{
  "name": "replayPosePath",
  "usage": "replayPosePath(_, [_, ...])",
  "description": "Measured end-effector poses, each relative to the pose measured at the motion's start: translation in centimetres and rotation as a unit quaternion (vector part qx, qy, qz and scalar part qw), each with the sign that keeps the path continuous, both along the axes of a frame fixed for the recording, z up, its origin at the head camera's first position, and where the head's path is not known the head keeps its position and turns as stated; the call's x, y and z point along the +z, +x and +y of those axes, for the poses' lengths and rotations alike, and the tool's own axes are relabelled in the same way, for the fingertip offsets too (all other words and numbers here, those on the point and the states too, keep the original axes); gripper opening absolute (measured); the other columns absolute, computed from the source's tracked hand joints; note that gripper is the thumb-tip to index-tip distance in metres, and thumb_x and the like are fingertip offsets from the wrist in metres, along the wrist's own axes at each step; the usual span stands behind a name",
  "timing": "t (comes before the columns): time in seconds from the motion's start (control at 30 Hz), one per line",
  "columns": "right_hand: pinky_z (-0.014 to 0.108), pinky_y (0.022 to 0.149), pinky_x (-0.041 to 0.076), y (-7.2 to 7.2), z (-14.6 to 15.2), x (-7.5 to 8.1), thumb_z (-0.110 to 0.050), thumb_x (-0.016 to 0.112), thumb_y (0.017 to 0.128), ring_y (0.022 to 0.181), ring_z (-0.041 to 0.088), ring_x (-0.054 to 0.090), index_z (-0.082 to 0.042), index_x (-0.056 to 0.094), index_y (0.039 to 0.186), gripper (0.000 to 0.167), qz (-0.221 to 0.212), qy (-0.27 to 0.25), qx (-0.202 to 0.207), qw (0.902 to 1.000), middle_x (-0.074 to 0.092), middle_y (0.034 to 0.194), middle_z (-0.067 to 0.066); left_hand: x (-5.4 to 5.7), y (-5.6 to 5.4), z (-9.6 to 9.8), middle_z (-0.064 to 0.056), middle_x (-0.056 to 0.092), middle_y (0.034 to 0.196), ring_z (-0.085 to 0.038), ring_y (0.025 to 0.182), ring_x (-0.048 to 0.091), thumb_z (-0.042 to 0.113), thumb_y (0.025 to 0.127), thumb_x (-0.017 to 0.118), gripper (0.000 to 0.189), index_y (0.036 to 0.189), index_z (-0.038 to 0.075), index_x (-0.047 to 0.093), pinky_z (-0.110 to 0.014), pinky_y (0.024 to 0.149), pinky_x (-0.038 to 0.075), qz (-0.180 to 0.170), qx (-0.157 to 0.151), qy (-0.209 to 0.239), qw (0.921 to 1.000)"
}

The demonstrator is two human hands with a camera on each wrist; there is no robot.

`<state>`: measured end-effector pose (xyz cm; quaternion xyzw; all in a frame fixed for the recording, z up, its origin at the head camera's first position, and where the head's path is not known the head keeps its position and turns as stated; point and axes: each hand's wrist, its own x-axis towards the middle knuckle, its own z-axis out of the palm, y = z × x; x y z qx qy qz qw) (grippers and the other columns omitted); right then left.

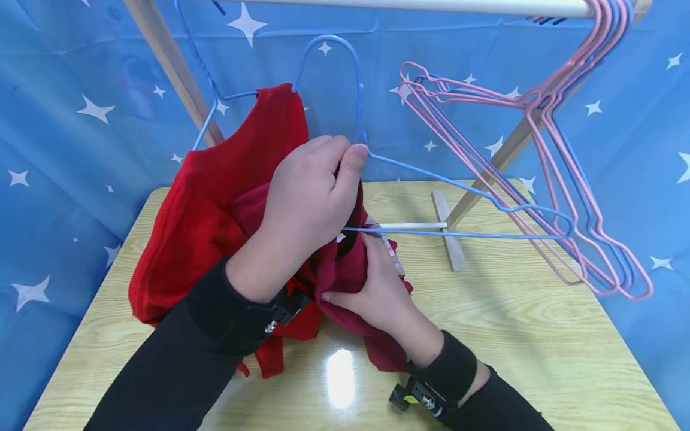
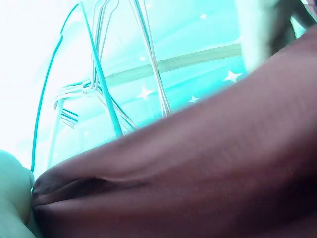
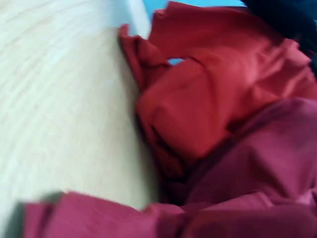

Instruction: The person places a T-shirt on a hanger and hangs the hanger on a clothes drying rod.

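My left hand [image 1: 312, 185] grips a blue wire hanger [image 1: 431, 173] just below its hook, together with the top of a maroon garment [image 1: 345, 275]. The hanger's right arm and lower bar stick out to the right, bare. Lower down, my right hand [image 1: 377, 287] holds the maroon cloth near the hanger's lower bar, thumb on the near side and fingers partly hidden by folds. In the left wrist view the maroon garment [image 2: 173, 173] stretches across the picture, and part of the hand [image 2: 12, 193] shows at the left edge.
A red garment [image 1: 215, 197] hangs on another blue hanger [image 1: 205, 120] at the left. Several pink and blue hangers [image 1: 555, 102] hang at the right of the white rail [image 1: 431, 6]. The rack's wooden foot [image 1: 450, 233] stands on the wooden table [image 1: 496, 335].
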<state>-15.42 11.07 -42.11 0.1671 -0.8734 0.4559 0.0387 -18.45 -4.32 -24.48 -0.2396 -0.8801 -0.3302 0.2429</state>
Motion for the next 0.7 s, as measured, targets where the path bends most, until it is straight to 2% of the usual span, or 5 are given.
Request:
replayPosePath(0.17, [0.042, 0.089, 0.051, 0.2, -1.2, -0.8, -0.01, 0.068, 0.086, 0.107, 0.018, 0.059, -0.01, 0.049, 0.136, 0.054, 0.003, -0.034, -0.018, 0.9993, 0.061, 0.122, 0.003, -0.1, -0.1, -0.1, -0.001, 0.047, 0.065, -0.013, 0.059, 0.046, 0.036, 0.106, 0.051, 0.04, 0.075, 0.011, 0.052, -0.032, 0.059, 0.041, 0.004, 0.0, -0.001, 1.0])
replayPosePath(0.23, [0.041, 0.082, 0.051, 0.6, -0.9, -0.8, -0.002, 0.058, 0.086, 0.097, 0.02, 0.061, -0.008, 0.051, 0.13, 0.045, 0.001, -0.042, -0.038, 0.9984, 0.065, 0.112, 0.005, -0.1, -0.1, -0.2, -0.002, 0.046, 0.064, -0.014, 0.058, 0.044, 0.036, 0.107, 0.05, 0.041, 0.074, 0.011, 0.05, -0.033, 0.058, 0.039, 0.009, 0.001, 0.003, 1.0])
replayPosePath(0.37, [0.039, 0.077, 0.049, 1.0, 0.6, -0.3, 0.004, 0.048, 0.09, 0.089, 0.02, 0.06, -0.009, 0.06, 0.118, 0.033, 0.009, -0.094, -0.067, 0.9933, 0.067, 0.103, 0.005, 0.0, -0.2, -0.3, -0.003, 0.044, 0.063, -0.016, 0.058, 0.042, 0.036, 0.107, 0.049, 0.043, 0.072, 0.011, 0.048, -0.033, 0.057, 0.036, 0.013, 0.009, 0.01, 0.9998])
replayPosePath(0.57, [0.028, 0.081, 0.05, 1.6, 3.0, 1.6, 0.004, 0.045, 0.101, 0.093, 0.016, 0.061, -0.002, 0.072, 0.106, 0.028, -0.002, -0.204, -0.09, 0.9748, 0.07, 0.101, 0.007, 0.0, -0.4, -0.5, -0.004, 0.044, 0.064, -0.017, 0.06, 0.043, 0.037, 0.109, 0.047, 0.044, 0.073, 0.01, 0.049, -0.034, 0.059, 0.037, 0.016, 0.017, 0.007, 0.9997])
replayPosePath(0.7, [0.024, 0.071, 0.047, 2.0, 4.7, 2.9, 0.002, 0.048, 0.099, 0.082, 0.014, 0.058, -0.001, 0.069, 0.099, 0.02, 0.028, -0.179, -0.085, 0.9797, 0.066, 0.088, 0.005, -0.1, -0.6, -0.8, -0.004, 0.044, 0.065, -0.017, 0.06, 0.043, 0.037, 0.109, 0.046, 0.044, 0.073, 0.011, 0.049, -0.034, 0.06, 0.037, 0.016, 0.021, 0.013, 0.9996])
